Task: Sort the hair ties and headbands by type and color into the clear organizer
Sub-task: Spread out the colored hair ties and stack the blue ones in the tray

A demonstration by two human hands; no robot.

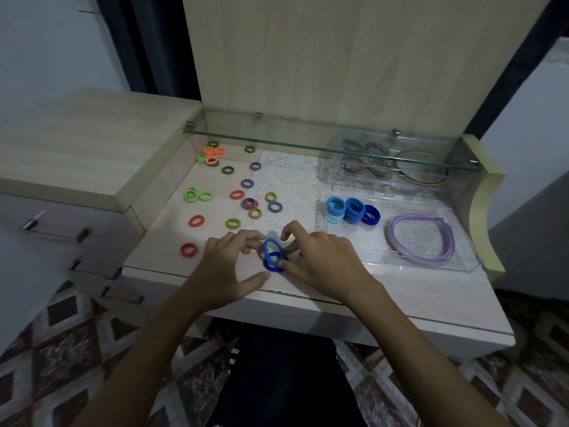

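Two blue hair ties (272,255) sit near the table's front edge, between both my hands. My right hand (323,260) pinches them from the right with curled fingers. My left hand (226,266) touches them from the left, its fingers loosely bent. The clear organizer tray (462,260) at the right holds stacks of light blue (335,209) and dark blue hair ties (363,212), plus purple headbands (421,241). Loose red (189,249), green (197,195), orange (212,155), olive (233,223) and striped purple ties (275,206) lie scattered at the left.
A second clear organizer (388,167) with brownish ties and headbands stands behind, under a glass shelf (308,140). A lace mat (292,183) covers the table's middle. A drawer unit (61,211) stands at the left.
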